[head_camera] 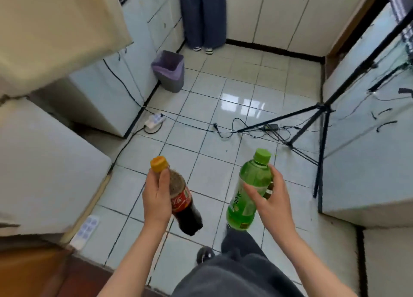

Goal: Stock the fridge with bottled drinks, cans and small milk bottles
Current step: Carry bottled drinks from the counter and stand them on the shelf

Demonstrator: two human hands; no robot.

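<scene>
Holding cola btl (pixel 187 215), green btl (pixel 254 176)

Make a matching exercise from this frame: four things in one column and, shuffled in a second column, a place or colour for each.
Column A
1. cola bottle
2. green drink bottle
3. waste bin
4. power strip

Column B
a. white, lying on the tiled floor
b. held in the right hand
c. grey, with a purple liner
d. held in the left hand

Pairs: 1-d, 2-b, 3-c, 4-a
</scene>
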